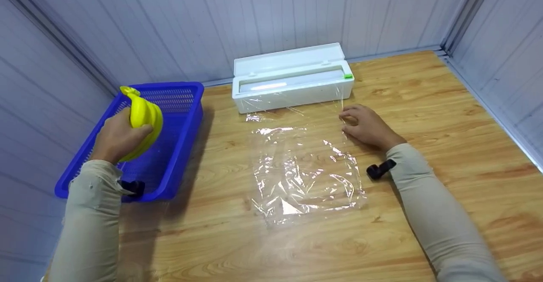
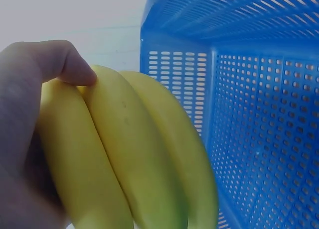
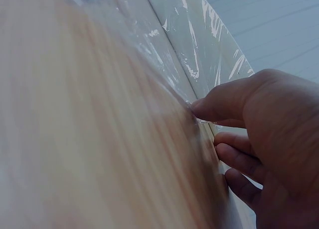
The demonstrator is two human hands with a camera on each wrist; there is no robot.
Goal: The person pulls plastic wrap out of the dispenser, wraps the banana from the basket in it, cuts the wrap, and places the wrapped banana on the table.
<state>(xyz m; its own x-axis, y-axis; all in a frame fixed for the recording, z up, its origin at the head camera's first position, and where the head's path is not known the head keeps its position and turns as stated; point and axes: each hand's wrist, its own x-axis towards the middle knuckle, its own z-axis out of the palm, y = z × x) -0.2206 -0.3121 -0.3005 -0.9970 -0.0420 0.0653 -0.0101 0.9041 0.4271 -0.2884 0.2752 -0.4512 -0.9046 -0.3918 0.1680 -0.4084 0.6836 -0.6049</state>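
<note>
A bunch of yellow bananas (image 1: 146, 123) is held up over the blue basket (image 1: 186, 146) by my left hand (image 1: 116, 135). In the left wrist view my thumb lies across the bananas (image 2: 134, 139), and the perforated basket wall (image 2: 182, 55) stands beyond them. Clear plastic wrap (image 1: 297, 171) is drawn out of a white dispenser box (image 1: 292, 97) and lies wrinkled over the table. My right hand (image 1: 367, 127) pinches the right edge of the wrap just in front of the box. The right wrist view shows thumb and forefinger (image 3: 214, 107) together on the film.
The dispenser's lid (image 1: 288, 59) stands raised at the back, with a green piece (image 1: 348, 76) at the box's right end. White panel walls (image 1: 275, 15) border the wooden table (image 1: 424, 146) at the back and both sides. The basket sits near the left wall.
</note>
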